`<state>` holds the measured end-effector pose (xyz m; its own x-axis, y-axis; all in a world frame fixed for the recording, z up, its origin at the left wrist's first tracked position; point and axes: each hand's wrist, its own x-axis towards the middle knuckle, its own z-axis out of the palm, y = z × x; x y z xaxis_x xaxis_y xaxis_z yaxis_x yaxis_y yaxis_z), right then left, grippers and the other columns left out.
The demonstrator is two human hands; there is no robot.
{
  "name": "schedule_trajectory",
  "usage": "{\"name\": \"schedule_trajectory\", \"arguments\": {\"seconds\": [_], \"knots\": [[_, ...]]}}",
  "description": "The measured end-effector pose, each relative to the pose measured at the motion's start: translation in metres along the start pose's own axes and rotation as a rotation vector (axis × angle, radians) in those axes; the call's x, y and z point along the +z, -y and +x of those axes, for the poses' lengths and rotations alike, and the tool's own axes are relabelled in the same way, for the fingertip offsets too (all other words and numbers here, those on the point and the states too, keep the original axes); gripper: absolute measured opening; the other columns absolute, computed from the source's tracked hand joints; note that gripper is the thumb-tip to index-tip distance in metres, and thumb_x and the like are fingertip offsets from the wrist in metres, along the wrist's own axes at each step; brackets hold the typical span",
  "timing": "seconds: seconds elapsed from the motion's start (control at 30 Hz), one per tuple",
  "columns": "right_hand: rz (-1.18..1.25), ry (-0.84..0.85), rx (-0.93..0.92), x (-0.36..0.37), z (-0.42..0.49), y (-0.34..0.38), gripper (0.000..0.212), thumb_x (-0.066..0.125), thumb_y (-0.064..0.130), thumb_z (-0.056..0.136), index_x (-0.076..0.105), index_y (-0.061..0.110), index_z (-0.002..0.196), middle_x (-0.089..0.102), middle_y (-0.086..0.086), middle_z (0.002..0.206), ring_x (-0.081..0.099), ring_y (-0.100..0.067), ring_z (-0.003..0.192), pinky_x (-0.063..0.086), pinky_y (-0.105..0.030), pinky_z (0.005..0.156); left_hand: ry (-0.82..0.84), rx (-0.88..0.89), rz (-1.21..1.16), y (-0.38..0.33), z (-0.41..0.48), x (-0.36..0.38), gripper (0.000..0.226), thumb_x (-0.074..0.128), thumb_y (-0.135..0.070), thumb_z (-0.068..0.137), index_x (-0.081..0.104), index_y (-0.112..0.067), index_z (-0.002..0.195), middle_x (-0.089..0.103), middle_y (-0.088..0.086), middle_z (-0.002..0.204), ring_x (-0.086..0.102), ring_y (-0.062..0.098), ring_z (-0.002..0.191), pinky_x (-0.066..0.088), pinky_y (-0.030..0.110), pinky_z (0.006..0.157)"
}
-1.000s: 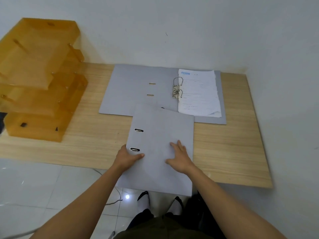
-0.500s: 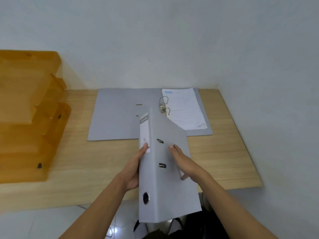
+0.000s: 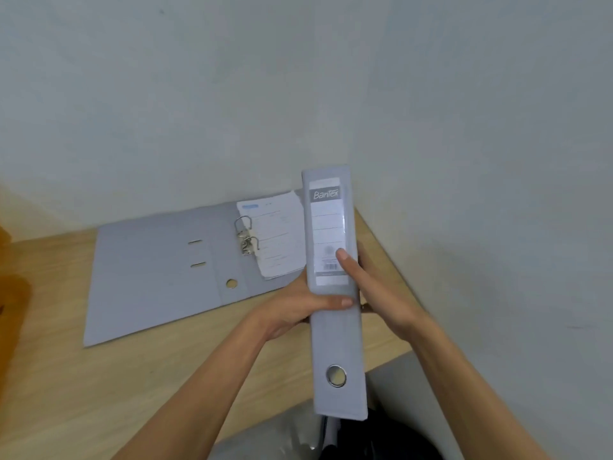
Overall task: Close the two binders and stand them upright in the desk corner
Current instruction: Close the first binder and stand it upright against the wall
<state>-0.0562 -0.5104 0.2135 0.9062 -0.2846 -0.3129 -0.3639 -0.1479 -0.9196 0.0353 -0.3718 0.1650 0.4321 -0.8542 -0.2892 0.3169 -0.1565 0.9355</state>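
Note:
A closed grey binder (image 3: 336, 343) is held in the air above the desk's front right part, its labelled spine facing me. My left hand (image 3: 292, 310) grips its left side, thumb across the spine. My right hand (image 3: 378, 290) clasps its right side, thumb on the label. Behind it, a second grey binder (image 3: 156, 270) lies open and flat on the wooden desk (image 3: 99, 393), metal rings up, with a stack of white papers (image 3: 275, 234) on its right half. The held binder hides the papers' right edge.
White walls meet in a corner at the desk's far right (image 3: 356, 194). A sliver of an orange tray stack (image 3: 6, 293) shows at the left edge. The desk's front edge runs diagonally under my forearms, with floor below.
I lifted the closed binder off the desk, turned its spine toward me and carried it right, nearer the wall corner. My view swung right, so the orange trays almost left the frame.

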Motion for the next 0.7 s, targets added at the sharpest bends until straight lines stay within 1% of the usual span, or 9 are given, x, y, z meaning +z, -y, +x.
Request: {"name": "schedule_trajectory", "arguments": {"seconds": [0.1,0.2,0.33,0.43,0.47,0.53,0.6,0.63,0.7], "knots": [[-0.127,-0.098,-0.137,-0.035,0.006,0.009,0.075,0.076,0.054,0.076,0.044,0.044,0.142,0.068,0.029,0.124,0.067,0.008,0.108,0.054,-0.018,0.087,0.000,0.167,0.146,-0.012,0.032,0.019,0.069,0.086,-0.007,0.075,0.058,-0.030,0.133,0.076,-0.013,0.118,0.071,0.007,0.112,0.059,0.023,0.086],[-0.236,-0.161,-0.239,-0.069,0.019,0.006,0.085,0.082,0.043,0.070,0.041,0.045,0.144,0.064,0.040,0.116,0.063,0.017,0.103,0.048,-0.002,0.074,-0.077,0.271,0.243,-0.014,0.069,0.035,0.081,0.088,-0.001,0.071,0.052,-0.015,0.142,0.073,-0.004,0.127,0.069,0.011,0.119,0.057,0.033,0.097],[-0.267,-0.164,-0.249,-0.118,0.048,-0.012,0.084,0.085,0.038,0.068,0.043,0.056,0.139,0.063,0.043,0.116,0.063,0.015,0.105,0.048,-0.002,0.075,-0.150,0.286,0.295,-0.004,0.124,0.047,0.098,0.091,-0.008,0.068,0.036,-0.010,0.150,0.070,-0.002,0.133,0.067,0.012,0.123,0.057,0.039,0.100],[-0.287,-0.168,-0.249,-0.142,0.067,-0.029,0.074,0.082,0.025,0.075,0.046,0.072,0.120,0.062,0.049,0.112,0.059,0.022,0.106,0.045,0.001,0.077,-0.212,0.260,0.362,0.003,0.155,0.048,0.117,0.087,-0.008,0.071,0.014,-0.019,0.161,0.054,-0.003,0.151,0.056,0.010,0.135,0.055,0.021,0.096],[-0.286,-0.178,-0.250,-0.150,0.074,-0.037,0.072,0.080,0.020,0.078,0.048,0.072,0.116,0.061,0.051,0.109,0.059,0.024,0.104,0.045,0.002,0.076,-0.225,0.239,0.387,0.005,0.164,0.049,0.120,0.084,-0.006,0.075,0.005,-0.023,0.163,0.045,-0.002,0.158,0.050,0.012,0.141,0.053,0.020,0.099],[-0.267,-0.206,-0.217,-0.165,0.087,-0.054,0.064,0.074,0.011,0.083,0.053,0.063,0.113,0.064,0.049,0.102,0.060,0.022,0.101,0.046,0.001,0.075,-0.230,0.207,0.441,0.012,0.183,0.048,0.119,0.078,-0.003,0.082,-0.006,-0.026,0.163,0.039,-0.001,0.162,0.043,0.015,0.146,0.047,0.017,0.107],[-0.251,-0.230,-0.181,-0.177,0.098,-0.069,0.054,0.069,0.006,0.086,0.058,0.048,0.117,0.066,0.040,0.102,0.063,0.015,0.102,0.051,-0.003,0.078,-0.252,0.203,0.501,0.016,0.200,0.051,0.115,0.075,-0.008,0.087,-0.010,-0.027,0.163,0.043,-0.002,0.160,0.046,0.012,0.142,0.040,0.000,0.099],[-0.244,-0.238,-0.176,-0.181,0.102,-0.075,0.051,0.067,0.004,0.087,0.060,0.041,0.121,0.067,0.036,0.104,0.063,0.015,0.102,0.053,-0.006,0.081,-0.257,0.199,0.525,0.017,0.205,0.052,0.116,0.075,-0.011,0.088,-0.012,-0.028,0.163,0.044,-0.002,0.159,0.047,0.010,0.139,0.039,-0.004,0.096],[-0.244,-0.235,-0.170,-0.191,0.111,-0.082,0.050,0.065,0.004,0.088,0.060,0.034,0.128,0.068,0.030,0.107,0.063,0.019,0.098,0.053,-0.007,0.078,-0.264,0.184,0.535,0.014,0.219,0.056,0.121,0.078,-0.016,0.085,-0.015,-0.026,0.162,0.045,-0.001,0.158,0.048,0.011,0.137,0.045,0.008,0.103]]}}
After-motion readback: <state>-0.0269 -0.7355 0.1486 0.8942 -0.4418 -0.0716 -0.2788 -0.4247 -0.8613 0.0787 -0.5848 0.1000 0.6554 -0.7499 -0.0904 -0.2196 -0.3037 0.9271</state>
